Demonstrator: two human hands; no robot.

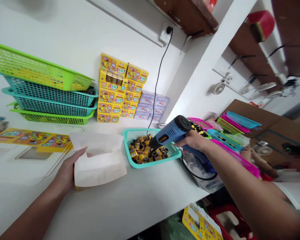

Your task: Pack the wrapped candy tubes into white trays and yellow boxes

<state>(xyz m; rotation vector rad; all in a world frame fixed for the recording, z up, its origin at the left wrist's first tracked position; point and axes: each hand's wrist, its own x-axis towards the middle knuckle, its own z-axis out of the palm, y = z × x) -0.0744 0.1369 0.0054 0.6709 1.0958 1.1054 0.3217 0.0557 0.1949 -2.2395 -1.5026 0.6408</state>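
Left grip [71, 166] clasping a carton [98, 171], right grip [192, 140] wrapping a gun [170, 132].
The left grip is reaching up from lower left, thumb lying over the carton's pale card edge; the right is stretching inward, tilting the blue, tapered gun down over small yellow-and-black cylinders [141, 156]. These are filling a turquoise latticed basket [153, 164], standing between both grips on the smooth white desk [110, 210].
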